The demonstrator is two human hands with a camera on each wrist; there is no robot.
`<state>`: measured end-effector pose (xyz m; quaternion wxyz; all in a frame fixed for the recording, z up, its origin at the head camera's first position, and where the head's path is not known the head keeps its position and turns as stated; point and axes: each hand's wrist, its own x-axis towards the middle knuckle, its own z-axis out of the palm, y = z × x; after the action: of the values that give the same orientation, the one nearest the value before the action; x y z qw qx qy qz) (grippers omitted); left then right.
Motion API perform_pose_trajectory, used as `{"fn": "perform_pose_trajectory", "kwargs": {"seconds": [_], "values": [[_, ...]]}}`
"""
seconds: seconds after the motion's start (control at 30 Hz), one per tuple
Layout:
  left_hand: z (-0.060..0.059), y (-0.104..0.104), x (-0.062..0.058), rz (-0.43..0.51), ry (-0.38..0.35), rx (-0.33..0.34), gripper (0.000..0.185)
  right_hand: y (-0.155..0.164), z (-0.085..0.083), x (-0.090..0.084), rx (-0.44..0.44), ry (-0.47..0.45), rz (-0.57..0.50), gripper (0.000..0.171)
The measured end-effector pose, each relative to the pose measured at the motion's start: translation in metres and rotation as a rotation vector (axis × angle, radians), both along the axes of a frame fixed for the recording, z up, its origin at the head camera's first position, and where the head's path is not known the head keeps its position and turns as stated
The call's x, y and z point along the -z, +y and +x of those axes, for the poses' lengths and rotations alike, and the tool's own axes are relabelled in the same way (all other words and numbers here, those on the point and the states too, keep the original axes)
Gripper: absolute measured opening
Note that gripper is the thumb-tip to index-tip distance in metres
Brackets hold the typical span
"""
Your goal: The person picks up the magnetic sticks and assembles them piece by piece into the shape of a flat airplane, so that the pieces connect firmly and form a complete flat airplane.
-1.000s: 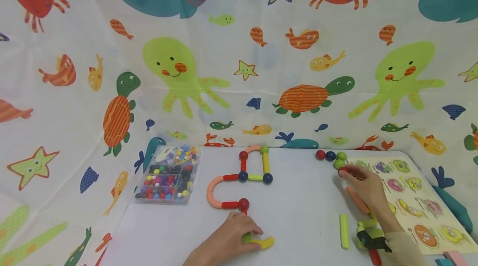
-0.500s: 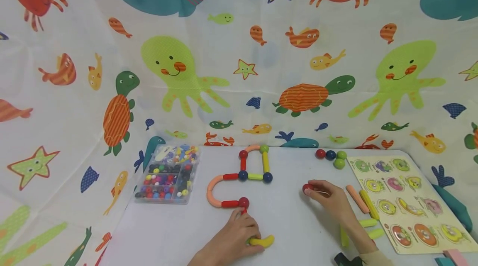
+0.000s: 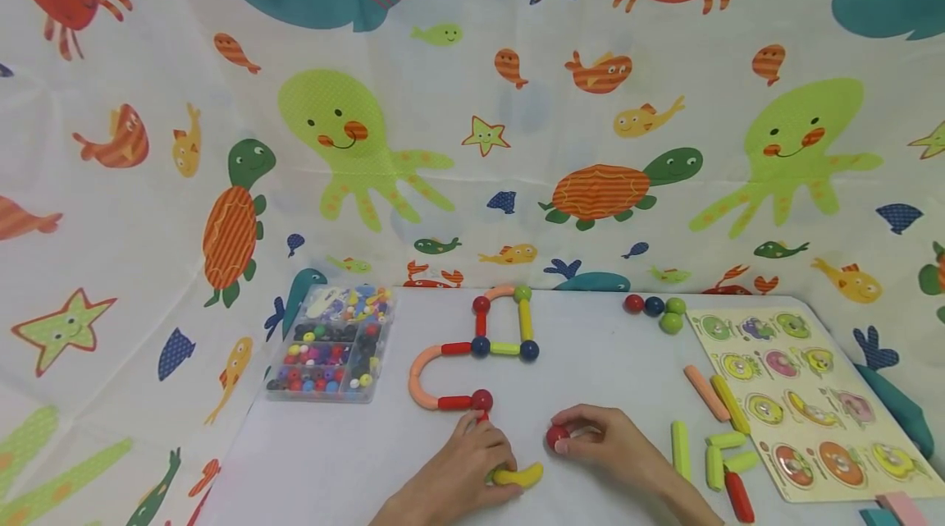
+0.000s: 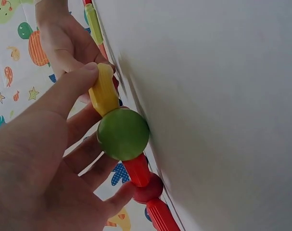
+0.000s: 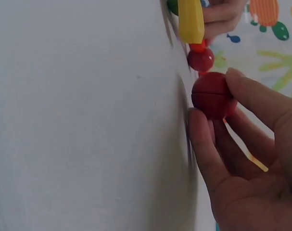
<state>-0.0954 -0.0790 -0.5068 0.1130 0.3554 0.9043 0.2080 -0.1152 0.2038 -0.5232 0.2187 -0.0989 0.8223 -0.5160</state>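
The glossy red ball [image 3: 557,435], pinched in the right hand [image 3: 607,442], had neared the curved yellow rod [image 3: 526,476] the left hand [image 3: 468,464] gripped.

Red ball [image 5: 213,95], yellow stick [image 4: 105,91], green ball [image 4: 123,134], white cloth [image 3: 435,112] with multicoloured sea-creature print.

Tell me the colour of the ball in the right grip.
Red; the ball shows best in the right wrist view.
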Motion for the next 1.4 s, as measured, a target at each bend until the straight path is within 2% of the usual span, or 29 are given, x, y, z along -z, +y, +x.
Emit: {"fn": "perform_pose_trajectory", "kwargs": {"seconds": [0.33,0.6,1.13,1.4], "values": [[0.001,0.0,0.001,0.018,0.021,0.01,0.028,-0.009,0.008,0.002,-0.082,-0.076,-0.08,0.04],[0.002,-0.001,0.001,0.0,0.004,0.003,0.028,-0.013,0.011,0.002,-0.086,-0.11,-0.116,0.043],[-0.001,0.0,-0.002,0.012,0.043,-0.002,0.024,-0.01,0.009,-0.004,-0.111,-0.072,-0.091,0.041],[0.0,-0.001,0.0,0.03,0.031,0.003,0.024,-0.012,0.008,-0.001,-0.123,-0.065,-0.084,0.041]]}}
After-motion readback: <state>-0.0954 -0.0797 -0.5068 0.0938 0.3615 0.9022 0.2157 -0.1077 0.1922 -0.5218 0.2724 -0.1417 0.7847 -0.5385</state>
